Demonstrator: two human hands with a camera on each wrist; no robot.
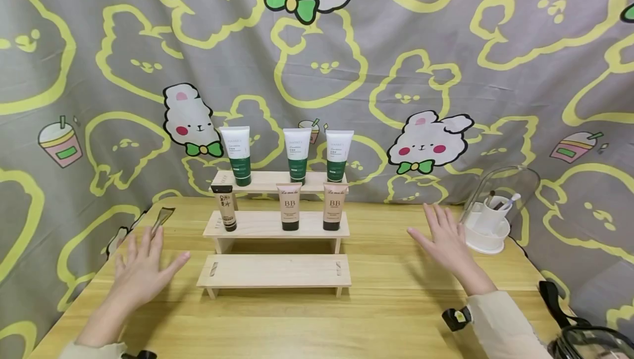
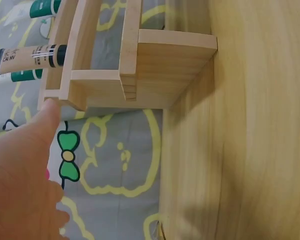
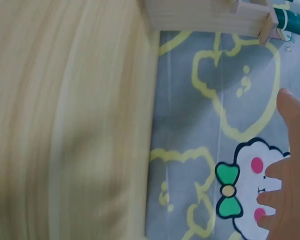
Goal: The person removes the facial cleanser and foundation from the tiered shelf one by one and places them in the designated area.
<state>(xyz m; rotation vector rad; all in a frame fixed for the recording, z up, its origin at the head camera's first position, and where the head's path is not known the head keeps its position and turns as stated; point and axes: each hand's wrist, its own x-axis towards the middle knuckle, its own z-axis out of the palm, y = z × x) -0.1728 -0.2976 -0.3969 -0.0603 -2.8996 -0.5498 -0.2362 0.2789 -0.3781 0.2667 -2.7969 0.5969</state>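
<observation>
My left hand [image 1: 141, 273] is held over the table to the left of a three-step wooden stand [image 1: 274, 271], fingers spread, holding nothing. On the other side, my right hand [image 1: 446, 240] hovers with fingers apart, also holding nothing. Three white-and-green tubes [image 1: 297, 152] stand on the top step. The middle step carries two beige BB cream tubes [image 1: 290, 207] and, at its left end, a tan tube with a black top [image 1: 226, 208]. Nothing stands on the lowest step. In the left wrist view, the thumb [image 2: 45, 117] overlaps the stand's edge.
A white brush holder [image 1: 487, 224] with a clear domed cover stands at the right rear. A flat brush-like tool [image 1: 162, 218] shows beyond the left fingertips. A black strap and a clear-sided case [image 1: 591, 342] lie at the right front. Patterned grey cloth [image 1: 337, 72] hangs around the table.
</observation>
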